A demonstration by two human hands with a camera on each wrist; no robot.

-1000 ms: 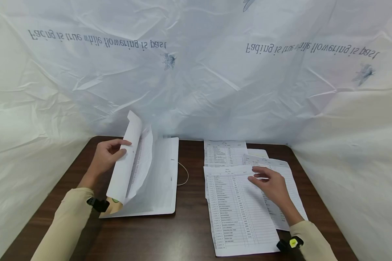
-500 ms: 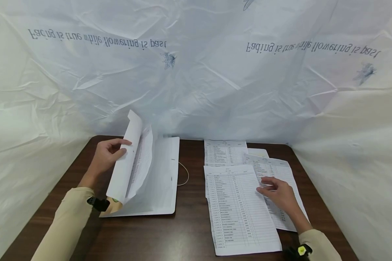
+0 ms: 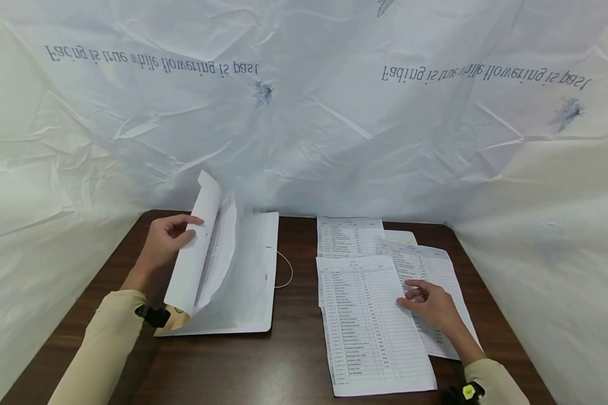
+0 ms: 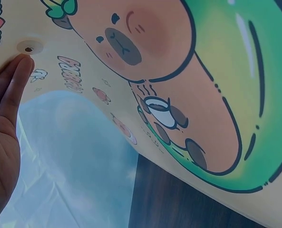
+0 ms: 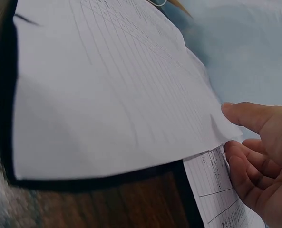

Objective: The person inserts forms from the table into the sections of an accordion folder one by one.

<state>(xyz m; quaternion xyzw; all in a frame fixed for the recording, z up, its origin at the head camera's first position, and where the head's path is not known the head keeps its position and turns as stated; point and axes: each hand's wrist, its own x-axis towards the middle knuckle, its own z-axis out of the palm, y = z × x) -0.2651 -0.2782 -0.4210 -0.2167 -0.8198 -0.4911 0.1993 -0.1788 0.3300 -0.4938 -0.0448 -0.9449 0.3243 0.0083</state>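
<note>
A white file folder (image 3: 253,304) lies opened on the left of the table. My left hand (image 3: 164,241) pinches its raised cover (image 3: 188,270), with thumb and fingers on opposite faces. The cover's outside has a cartoon animal (image 4: 179,109), seen in the left wrist view; white sheets (image 3: 219,256) lean up behind the cover. On the right, my right hand (image 3: 434,308) holds the right edge of a printed list sheet (image 3: 365,337). In the right wrist view, the thumb (image 5: 250,114) lies above the sheet's edge and the curled fingers (image 5: 247,166) lie below.
More printed sheets (image 3: 349,236) overlap behind and to the right (image 3: 436,259) of the front one. A thin elastic loop (image 3: 289,270) sticks out from the folder's right side. White plastic sheeting (image 3: 304,140) surrounds the dark wooden table (image 3: 263,365).
My right hand has moved down and right along the front sheet's edge, mostly in the first half second. That sheet has shifted slightly. My left hand and the raised cover stay nearly still.
</note>
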